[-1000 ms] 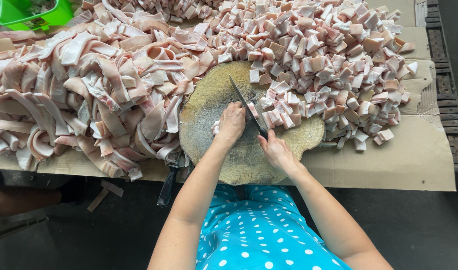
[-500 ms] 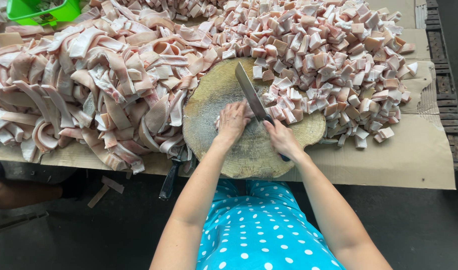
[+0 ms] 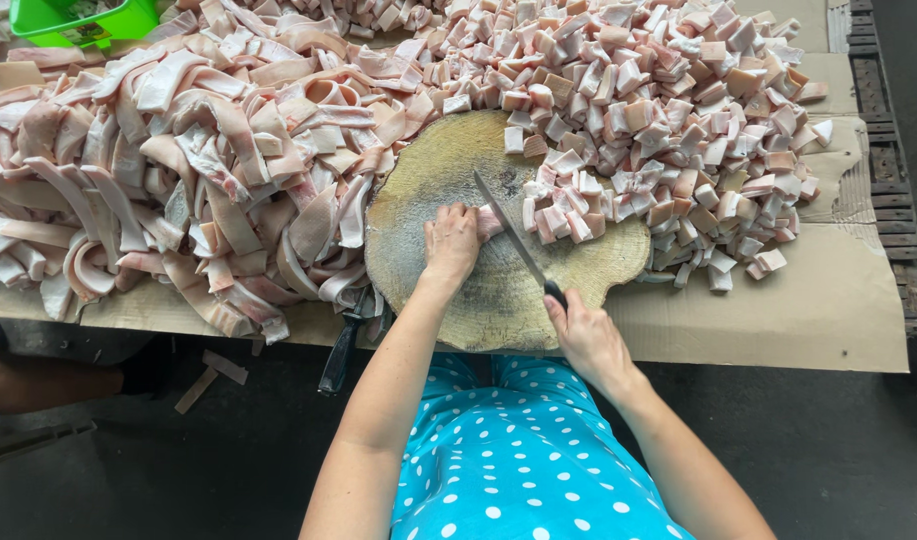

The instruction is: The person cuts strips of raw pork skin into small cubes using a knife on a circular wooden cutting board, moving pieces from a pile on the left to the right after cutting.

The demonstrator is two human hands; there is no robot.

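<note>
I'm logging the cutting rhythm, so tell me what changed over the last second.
The long-bladed knife in the right hand stood raised half a second ago and now lies low along the round wooden chopping block. The left hand stays pressed on a pink meat strip. Both meat piles are unchanged.
</note>
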